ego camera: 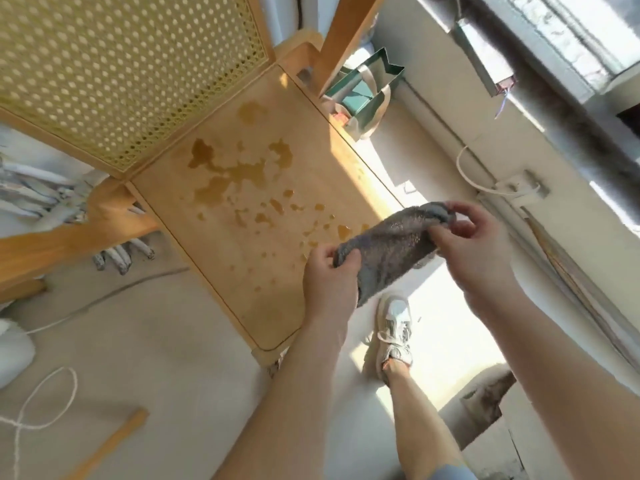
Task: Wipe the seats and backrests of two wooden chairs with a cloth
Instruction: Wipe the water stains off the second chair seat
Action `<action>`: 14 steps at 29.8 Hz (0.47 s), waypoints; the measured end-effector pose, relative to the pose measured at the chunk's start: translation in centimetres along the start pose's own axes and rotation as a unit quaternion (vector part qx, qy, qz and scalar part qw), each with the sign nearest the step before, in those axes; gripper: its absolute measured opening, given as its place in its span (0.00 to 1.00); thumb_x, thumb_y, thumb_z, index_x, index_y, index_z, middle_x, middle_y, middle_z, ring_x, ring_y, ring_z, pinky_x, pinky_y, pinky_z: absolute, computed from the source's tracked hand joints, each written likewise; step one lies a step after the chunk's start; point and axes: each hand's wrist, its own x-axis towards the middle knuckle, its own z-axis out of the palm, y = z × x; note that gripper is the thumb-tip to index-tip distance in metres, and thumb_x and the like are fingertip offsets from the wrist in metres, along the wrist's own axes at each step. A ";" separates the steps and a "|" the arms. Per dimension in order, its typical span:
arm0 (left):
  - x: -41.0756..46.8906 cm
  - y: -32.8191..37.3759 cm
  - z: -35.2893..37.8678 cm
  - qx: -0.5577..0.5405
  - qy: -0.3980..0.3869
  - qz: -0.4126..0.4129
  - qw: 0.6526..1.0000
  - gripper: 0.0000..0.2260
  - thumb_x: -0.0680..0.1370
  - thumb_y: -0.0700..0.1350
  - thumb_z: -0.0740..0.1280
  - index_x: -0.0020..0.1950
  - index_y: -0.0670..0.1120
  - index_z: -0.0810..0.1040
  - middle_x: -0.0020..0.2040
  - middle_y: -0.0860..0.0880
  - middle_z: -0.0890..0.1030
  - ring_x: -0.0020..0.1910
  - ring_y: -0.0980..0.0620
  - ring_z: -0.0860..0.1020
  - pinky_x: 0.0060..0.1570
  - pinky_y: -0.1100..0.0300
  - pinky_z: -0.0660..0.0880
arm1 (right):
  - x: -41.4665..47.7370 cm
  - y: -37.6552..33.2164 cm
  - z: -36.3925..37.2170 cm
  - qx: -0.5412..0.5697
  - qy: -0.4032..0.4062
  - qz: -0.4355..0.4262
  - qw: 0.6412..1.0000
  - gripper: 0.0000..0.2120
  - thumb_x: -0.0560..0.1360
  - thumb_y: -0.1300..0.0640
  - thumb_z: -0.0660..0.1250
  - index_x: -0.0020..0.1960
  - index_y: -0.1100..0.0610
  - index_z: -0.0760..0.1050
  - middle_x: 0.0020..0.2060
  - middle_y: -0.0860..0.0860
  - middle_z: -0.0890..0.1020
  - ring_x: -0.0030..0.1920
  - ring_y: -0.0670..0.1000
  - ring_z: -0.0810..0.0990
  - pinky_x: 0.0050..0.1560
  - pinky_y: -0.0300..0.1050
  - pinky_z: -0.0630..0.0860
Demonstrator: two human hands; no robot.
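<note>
The left hand (329, 275) is pinching the near end of the grey cloth (391, 247), and the right hand (474, 244) is pinching its far end. The hands are apart. The cloth is hanging stretched between them above the seat's right front edge, its long axis running from near-left to far-right. The wooden chair seat (225, 258) is lying ahead and to the left, so the left hand is nearer its amber puddles (239, 174). The cane backrest (121, 71) is standing beyond. Past the seat's far right corner, a green paper bag (375, 112) is holding a teal box (358, 95).
</note>
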 end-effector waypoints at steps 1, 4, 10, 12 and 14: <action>0.9 -0.2 0.0 0.002 0.037 0.009 0.999 0.05 0.77 0.45 0.66 0.50 0.47 0.72 0.38 0.50 0.75 0.29 0.58 0.71 0.23 0.71 0.66 | 1.4 0.0 0.5 -0.046 0.012 -0.034 0.998 0.14 0.73 0.64 0.68 0.54 0.49 0.76 0.40 0.51 0.82 0.42 0.53 0.80 0.47 0.54 0.79; 3.0 -1.9 0.7 0.022 0.093 0.015 0.995 0.05 0.76 0.45 0.67 0.49 0.46 0.74 0.39 0.50 0.78 0.33 0.55 0.74 0.30 0.66 0.71 | 4.4 0.6 2.9 -0.182 -0.005 -0.131 0.975 0.16 0.73 0.60 0.66 0.60 0.49 0.75 0.44 0.52 0.81 0.47 0.55 0.79 0.51 0.51 0.76; 3.9 -5.0 0.4 0.051 0.054 -0.018 0.997 0.14 0.72 0.44 0.66 0.57 0.53 0.77 0.51 0.56 0.82 0.51 0.56 0.80 0.53 0.55 0.77 | 6.4 6.0 7.0 -0.551 -0.167 -0.175 0.799 0.42 0.71 0.25 0.51 0.78 0.47 0.48 0.79 0.53 0.47 0.78 0.58 0.41 0.73 0.65 0.45; 3.8 -5.5 -1.7 0.078 0.112 -0.024 0.990 0.14 0.74 0.43 0.67 0.59 0.52 0.76 0.52 0.56 0.80 0.51 0.56 0.79 0.52 0.60 0.76 | 6.3 7.2 8.2 -0.546 -0.156 -0.189 0.801 0.47 0.70 0.23 0.51 0.79 0.49 0.43 0.79 0.56 0.44 0.78 0.60 0.39 0.73 0.66 0.45; 4.8 -6.0 -5.0 0.156 0.210 -0.017 0.965 0.14 0.74 0.43 0.68 0.59 0.51 0.74 0.52 0.54 0.77 0.53 0.52 0.77 0.53 0.55 0.74 | 6.1 8.1 9.7 -0.541 -0.111 -0.204 0.808 0.45 0.72 0.27 0.53 0.79 0.52 0.44 0.78 0.58 0.45 0.77 0.61 0.41 0.73 0.66 0.46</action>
